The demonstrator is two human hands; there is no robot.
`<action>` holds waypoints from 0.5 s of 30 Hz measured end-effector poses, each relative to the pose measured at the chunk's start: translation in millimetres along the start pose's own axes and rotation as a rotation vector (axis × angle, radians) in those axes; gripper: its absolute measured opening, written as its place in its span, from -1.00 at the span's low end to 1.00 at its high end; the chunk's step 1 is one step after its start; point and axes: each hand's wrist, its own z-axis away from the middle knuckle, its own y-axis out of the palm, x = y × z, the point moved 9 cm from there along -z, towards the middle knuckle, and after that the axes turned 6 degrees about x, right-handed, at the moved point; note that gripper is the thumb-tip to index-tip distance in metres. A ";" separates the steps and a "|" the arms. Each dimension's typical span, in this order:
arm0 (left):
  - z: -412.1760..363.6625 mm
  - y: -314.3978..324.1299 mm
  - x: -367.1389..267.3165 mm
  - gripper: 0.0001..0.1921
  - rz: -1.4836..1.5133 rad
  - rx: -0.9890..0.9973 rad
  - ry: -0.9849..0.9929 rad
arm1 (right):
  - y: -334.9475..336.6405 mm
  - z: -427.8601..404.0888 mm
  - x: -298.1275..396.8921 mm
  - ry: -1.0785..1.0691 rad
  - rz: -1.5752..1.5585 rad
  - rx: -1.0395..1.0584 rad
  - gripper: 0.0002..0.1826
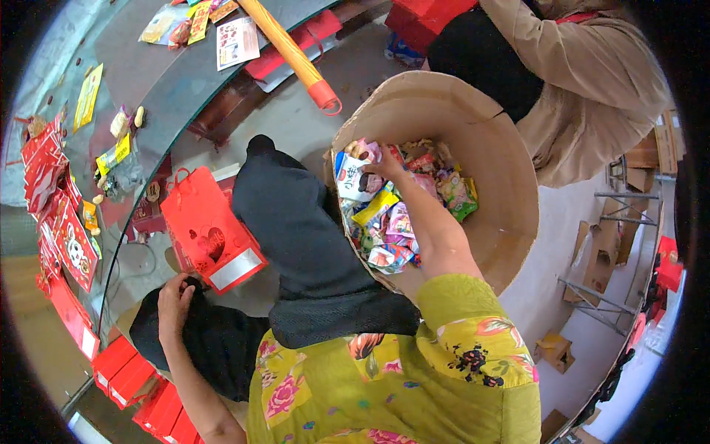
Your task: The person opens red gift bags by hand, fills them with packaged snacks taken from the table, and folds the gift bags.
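My right hand reaches into a big round cardboard container and has its fingers on small wrapped snacks. It grips a pink snack packet; a white snack packet with dark printing lies against the same fingers. Below and beside them are more colourful packets, including a green one and a yellow one. My left hand rests on my black-trousered knee with its fingers curled, and I see nothing in it. Just past those fingers is a red paper gift bag with a heart print.
A curved glass-topped table carries loose peanuts, packets and red printed envelopes. An orange-yellow pole juts over its edge. Red gift bags stand at lower left. Another person in a brown garment is beside the container. Metal racks stand at right.
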 end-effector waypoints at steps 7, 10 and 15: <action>4.5 -5.2 -8.5 -0.65 -0.030 -0.012 -0.022 | 6.9 9.2 9.7 0.250 -0.081 0.172 0.08; 2.3 -1.8 -2.3 -0.65 -0.018 -0.005 -0.010 | 7.6 13.4 8.3 0.280 -0.179 0.189 0.00; 8.0 -1.6 2.5 -0.64 -0.021 -0.008 -0.017 | 14.9 28.4 61.7 0.116 -0.008 0.196 -0.13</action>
